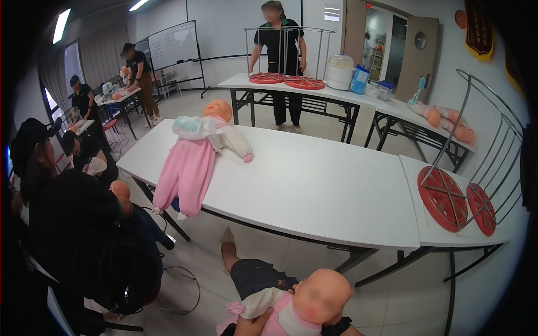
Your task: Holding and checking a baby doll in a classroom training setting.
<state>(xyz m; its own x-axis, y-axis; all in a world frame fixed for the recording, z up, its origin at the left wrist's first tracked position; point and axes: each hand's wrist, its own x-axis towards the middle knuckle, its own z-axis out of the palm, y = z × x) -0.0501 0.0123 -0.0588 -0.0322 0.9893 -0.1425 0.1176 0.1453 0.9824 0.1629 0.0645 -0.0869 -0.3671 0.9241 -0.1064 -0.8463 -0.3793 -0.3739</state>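
Note:
A baby doll (321, 294) in a pink-and-white outfit lies across my lap at the bottom of the view. Its bald head leans to the right. My left hand (254, 324) grips the doll at its side, just below the white sleeve. Beneath the head and neck is my right hand (332, 327), mostly hidden, with a black band on the wrist. On the white table before me lies a second doll (218, 111) in a white top. Pink trousers (189, 168) hang over the table's near edge, and a diaper-like bundle (193, 127) rests on top.
Upturned red stools (443, 199) with metal legs stand on the table at right. A person (277, 50) stands behind the far table, near more upturned stools (304, 82) and a white steriliser (340, 71). Dolls (445, 119) lie farther right. A seated co-worker (84, 235) is close on my left.

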